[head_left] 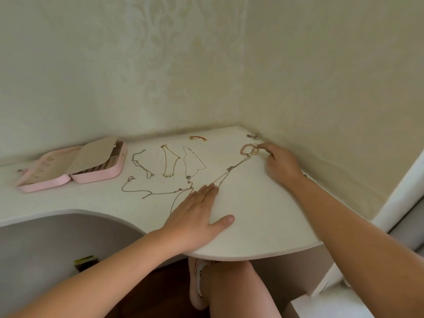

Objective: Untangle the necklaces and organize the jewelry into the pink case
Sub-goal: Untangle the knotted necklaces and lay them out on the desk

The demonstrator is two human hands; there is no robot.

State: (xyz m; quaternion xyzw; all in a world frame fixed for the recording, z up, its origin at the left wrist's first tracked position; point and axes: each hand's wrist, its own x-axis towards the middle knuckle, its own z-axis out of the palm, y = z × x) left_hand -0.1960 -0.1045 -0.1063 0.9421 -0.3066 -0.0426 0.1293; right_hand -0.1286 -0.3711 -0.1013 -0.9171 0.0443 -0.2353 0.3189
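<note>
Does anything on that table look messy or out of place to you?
Yes. Two chains by the left hand cross in a tangle, while three necklaces lie apart and neat. A red band and a silver piece sit off by the wall, far from the case.

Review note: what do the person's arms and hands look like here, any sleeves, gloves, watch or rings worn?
Both arms are bare as far as the frame shows, no sleeves in view. The left hand and right hand wear no gloves and no rings that I can see. The left wrist carries no watch or band; the right wrist is too blurred to tell.
</note>
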